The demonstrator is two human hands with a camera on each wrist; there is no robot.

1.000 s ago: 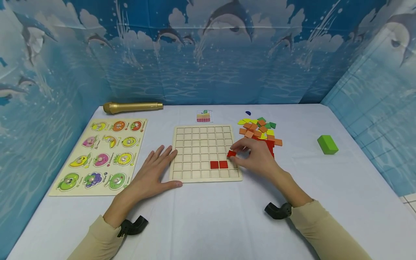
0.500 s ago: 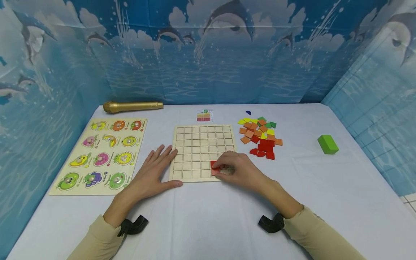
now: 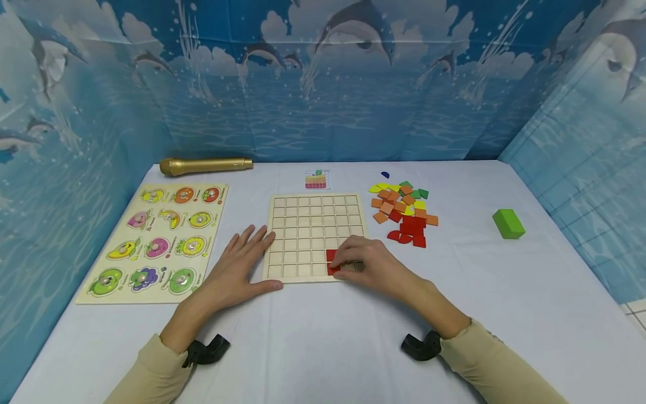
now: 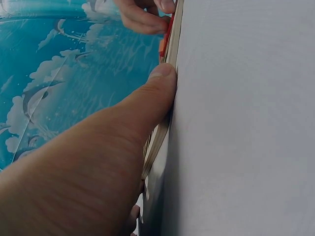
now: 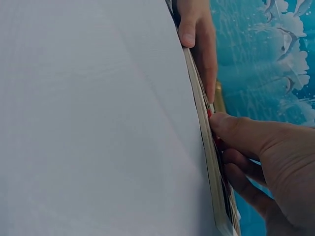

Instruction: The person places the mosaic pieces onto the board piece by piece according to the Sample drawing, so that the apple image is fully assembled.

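A square wooden grid board [image 3: 298,227] lies on the white table in front of me. My left hand [image 3: 233,275] rests with spread, straight fingers at its left edge, the thumb at the near left corner. Over the board's lower right part, my right hand [image 3: 381,265] pinches a red square tile [image 3: 331,271] at a bottom-row cell. Directly above that cell sits another red tile [image 3: 331,255]; my fingers hide the cell to its right. In the right wrist view, thumb and fingertips meet at the red tile [image 5: 209,113] on the board's surface.
Right of the board lies a pile of orange, yellow, green and red pieces [image 3: 413,224]. A small pattern card [image 3: 317,180] is behind the board. A fruit puzzle [image 3: 166,224], a gold microphone [image 3: 207,166] and a green block [image 3: 508,224] lie farther out.
My right hand has carried the red tile from the board's right edge leftward and nearer to me, onto the bottom row. The tile now looks flatter. My left hand stays put.
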